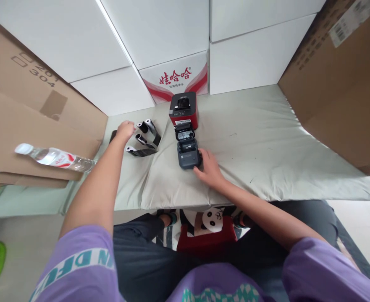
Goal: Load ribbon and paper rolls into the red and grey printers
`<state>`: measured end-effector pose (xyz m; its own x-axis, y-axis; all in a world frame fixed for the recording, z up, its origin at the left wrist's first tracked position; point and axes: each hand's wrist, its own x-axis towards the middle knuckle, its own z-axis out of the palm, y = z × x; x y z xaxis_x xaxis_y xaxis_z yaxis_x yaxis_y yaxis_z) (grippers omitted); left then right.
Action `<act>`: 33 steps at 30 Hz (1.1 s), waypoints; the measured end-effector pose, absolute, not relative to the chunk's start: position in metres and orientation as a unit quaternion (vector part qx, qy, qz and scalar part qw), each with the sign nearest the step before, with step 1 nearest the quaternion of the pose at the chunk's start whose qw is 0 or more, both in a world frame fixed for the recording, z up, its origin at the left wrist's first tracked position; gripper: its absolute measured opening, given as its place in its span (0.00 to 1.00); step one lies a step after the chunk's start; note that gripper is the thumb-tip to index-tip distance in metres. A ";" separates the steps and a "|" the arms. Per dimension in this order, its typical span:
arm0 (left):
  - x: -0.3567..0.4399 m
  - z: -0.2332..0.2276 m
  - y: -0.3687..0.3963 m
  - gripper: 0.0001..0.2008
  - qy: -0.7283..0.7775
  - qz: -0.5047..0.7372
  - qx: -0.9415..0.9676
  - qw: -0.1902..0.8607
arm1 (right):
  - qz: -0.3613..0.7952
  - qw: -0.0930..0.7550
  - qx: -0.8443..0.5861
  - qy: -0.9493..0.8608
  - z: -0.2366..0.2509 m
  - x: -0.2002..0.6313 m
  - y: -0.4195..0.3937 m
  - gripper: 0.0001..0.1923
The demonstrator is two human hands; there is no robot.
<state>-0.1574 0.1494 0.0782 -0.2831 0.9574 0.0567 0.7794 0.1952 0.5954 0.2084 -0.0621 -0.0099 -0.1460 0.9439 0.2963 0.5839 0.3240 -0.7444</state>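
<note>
Two hands working: right hand (209,170) is steadying the open label printer (186,138) mid-worktop (266,138), fingers loose against it, while left hand (124,131) is closing on ribbon rolls (143,140) alongside — loading step, ribbon needs seating.

white carton (175,79): red "娃哈哈" (small line under it unreadable). brown cardboard box (30,96): "201", "304". purple sleeve (77,262): partial letters "N DFU".

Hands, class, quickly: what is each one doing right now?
Left hand: curled over the black ribbon rolls; grip cannot be told.
Right hand: open, resting against the open printer.
</note>
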 end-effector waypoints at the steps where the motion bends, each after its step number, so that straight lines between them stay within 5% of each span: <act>1: -0.162 0.079 0.142 0.11 0.759 0.273 0.565 0.175 | 0.235 0.384 -0.529 -0.719 -0.010 0.208 -0.062 0.35; 12: -0.211 0.048 0.017 0.28 0.640 0.292 0.691 0.163 | 0.212 0.397 -0.531 -0.718 -0.018 0.206 -0.058 0.36; 19: -0.191 0.030 -0.016 0.18 0.689 0.377 0.616 0.071 | 0.221 0.401 -0.529 -0.715 -0.019 0.206 -0.058 0.36; 25: -0.119 0.031 -0.017 0.18 0.637 0.603 0.431 0.211 | 0.221 0.399 -0.528 -0.716 -0.018 0.205 -0.058 0.36; 33: 0.003 0.024 0.015 0.19 0.482 0.579 0.594 0.283 | 0.228 0.396 -0.523 -0.720 -0.015 0.206 -0.058 0.36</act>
